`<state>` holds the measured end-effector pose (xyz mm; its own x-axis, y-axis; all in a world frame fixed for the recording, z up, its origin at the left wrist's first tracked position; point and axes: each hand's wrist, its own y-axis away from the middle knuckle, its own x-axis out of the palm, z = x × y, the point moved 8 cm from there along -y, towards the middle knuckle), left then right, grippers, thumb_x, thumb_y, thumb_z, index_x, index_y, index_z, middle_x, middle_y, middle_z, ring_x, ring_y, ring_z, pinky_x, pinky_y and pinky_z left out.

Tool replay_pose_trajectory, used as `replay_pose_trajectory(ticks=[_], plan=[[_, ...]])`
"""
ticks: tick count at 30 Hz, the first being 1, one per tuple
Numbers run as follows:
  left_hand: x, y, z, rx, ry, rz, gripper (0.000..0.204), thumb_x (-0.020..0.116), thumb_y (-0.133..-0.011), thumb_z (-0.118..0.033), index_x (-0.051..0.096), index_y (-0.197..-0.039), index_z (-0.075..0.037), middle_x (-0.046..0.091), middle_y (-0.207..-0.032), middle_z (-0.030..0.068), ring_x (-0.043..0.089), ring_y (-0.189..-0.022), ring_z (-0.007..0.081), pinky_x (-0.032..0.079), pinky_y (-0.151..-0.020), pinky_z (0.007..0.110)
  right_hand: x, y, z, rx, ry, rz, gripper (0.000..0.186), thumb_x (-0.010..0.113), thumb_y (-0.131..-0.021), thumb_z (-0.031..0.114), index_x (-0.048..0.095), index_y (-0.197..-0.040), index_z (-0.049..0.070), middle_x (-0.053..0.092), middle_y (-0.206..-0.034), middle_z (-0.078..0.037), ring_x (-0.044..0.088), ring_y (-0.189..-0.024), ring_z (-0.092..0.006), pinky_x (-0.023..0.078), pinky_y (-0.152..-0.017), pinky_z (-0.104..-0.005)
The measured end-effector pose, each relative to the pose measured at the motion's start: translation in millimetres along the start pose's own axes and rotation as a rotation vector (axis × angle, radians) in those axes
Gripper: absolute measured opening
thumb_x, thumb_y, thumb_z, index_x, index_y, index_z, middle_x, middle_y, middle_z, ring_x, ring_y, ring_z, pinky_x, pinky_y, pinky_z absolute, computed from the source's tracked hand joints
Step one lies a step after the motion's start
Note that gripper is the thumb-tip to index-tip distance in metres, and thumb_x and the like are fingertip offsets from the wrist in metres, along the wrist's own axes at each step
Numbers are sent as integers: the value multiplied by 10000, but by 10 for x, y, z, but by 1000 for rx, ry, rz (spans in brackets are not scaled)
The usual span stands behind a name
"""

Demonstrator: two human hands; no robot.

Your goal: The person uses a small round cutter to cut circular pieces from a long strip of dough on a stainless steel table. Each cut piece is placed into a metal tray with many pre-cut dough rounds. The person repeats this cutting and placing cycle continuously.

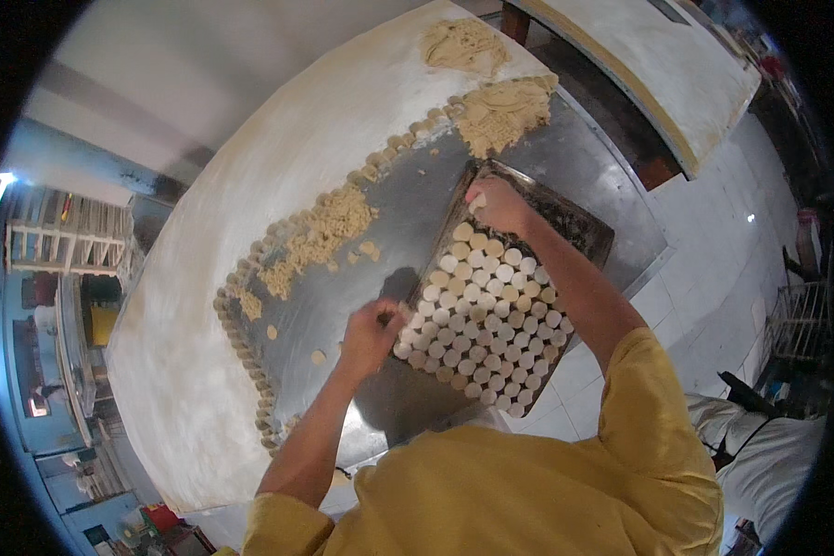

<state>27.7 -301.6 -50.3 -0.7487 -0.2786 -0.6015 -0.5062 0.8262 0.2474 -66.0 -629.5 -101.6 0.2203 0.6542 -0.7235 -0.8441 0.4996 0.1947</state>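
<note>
A dark baking tray (584,218) lies at a slant on the metal tabletop, with close rows of small round dough pieces (477,329) over its near part. My right hand (499,206) is over the tray's far left corner, its fingers closed on a pale dough piece (475,203). Beside the tray's left edge is my left hand (372,335), thumb and fingers curled together next to the outer dough pieces. What it holds, if anything, cannot be made out. Loose crumbly dough (329,227) and a few single pieces lie on the metal to the left.
A line of dough rounds (380,167) borders the metal sheet (408,208) on the large pale table (185,371). Bigger dough heaps (505,116) sit at the far end. Another table (658,83) stands at the far right, and a rack (65,232) at the left.
</note>
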Motion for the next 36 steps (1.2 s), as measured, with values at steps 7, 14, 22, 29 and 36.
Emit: replay_pose_trajectory(ticks=[7,14,22,29,36], plan=[[637,-1476,-633,256,-157,45,267,744,-967,-280,791,-1060,-34,776,-962,211,757,-895,398,575,-826,479,129,67,42,-136,-39,54,383,713,-851,71,683,-1229,15,708,-1308,-212,634,-1297,-397,503,-1106,-501],[720,-1512,-412,161,-284,134,238,733,-959,-261,774,-1050,-44,759,-1030,249,736,-948,458,564,-840,531,-93,163,-173,-42,-26,-186,333,750,-797,82,688,-1120,27,708,-1140,-224,670,-1113,-473,548,-966,-543],[23,543,435,-204,-27,221,261,769,-990,-238,725,-1136,-26,773,-965,146,746,-826,255,580,-797,403,-61,256,-79,-22,7,-167,338,747,-878,49,674,-1207,23,626,-1278,-208,644,-1166,-439,544,-1001,-522],[-51,2271,1423,-597,273,52,256,789,-973,-209,722,-1115,-5,777,-965,91,738,-802,206,583,-771,365,109,299,-269,28,-88,88,591,615,-891,-3,583,-1481,4,710,-1351,-242,673,-1279,-381,537,-1107,-438],[71,2803,1975,-521,536,-14,468,831,-878,-58,618,-1294,-34,770,-1020,89,736,-824,178,600,-783,348,-28,292,292,-265,49,-62,564,589,-954,19,545,-1516,0,651,-1468,-236,670,-1313,-359,521,-1138,-447]])
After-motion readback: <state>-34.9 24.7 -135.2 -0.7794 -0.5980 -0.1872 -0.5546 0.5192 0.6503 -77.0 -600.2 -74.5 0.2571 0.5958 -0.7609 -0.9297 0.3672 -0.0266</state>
